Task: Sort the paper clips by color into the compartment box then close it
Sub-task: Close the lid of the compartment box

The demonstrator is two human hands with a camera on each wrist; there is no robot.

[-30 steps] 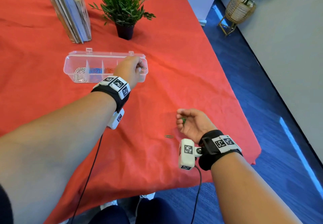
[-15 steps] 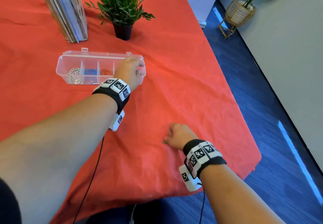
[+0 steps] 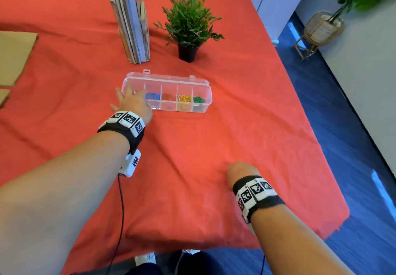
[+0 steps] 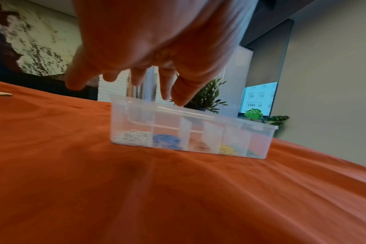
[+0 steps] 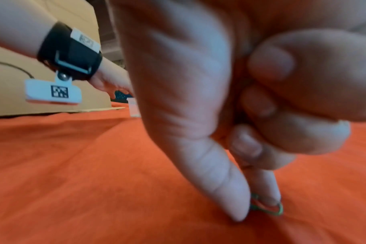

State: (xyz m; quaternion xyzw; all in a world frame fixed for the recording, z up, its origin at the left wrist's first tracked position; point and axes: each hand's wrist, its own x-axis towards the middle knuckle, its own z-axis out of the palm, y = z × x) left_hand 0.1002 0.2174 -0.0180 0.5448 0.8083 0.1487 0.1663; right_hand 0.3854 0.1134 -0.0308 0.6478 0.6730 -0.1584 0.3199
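Note:
A clear compartment box (image 3: 169,80) lies mid-table on the red cloth, holding white, blue, red, yellow and green paper clips in separate sections. My left hand (image 3: 128,98) hovers over its left end with fingers spread and straight. The left wrist view shows those fingers (image 4: 140,72) just above the box (image 4: 259,142) rim. My right hand (image 3: 240,170) is down on the cloth near the front edge, its fingertips hidden from the head view. In the right wrist view its thumb and forefinger (image 5: 255,203) pinch a green paper clip (image 5: 267,208) lying on the cloth.
Upright books (image 3: 132,21) and a small potted plant (image 3: 188,24) stand behind the box. Cardboard (image 3: 15,56) lies at the far left. The table's right edge (image 3: 317,137) and front edge drop to a blue floor, where a basket planter (image 3: 321,28) stands.
My left hand moved from the box's right end to its left end and spread its fingers. My right hand turned palm down, dropped to the cloth and pinched the loose green clip.

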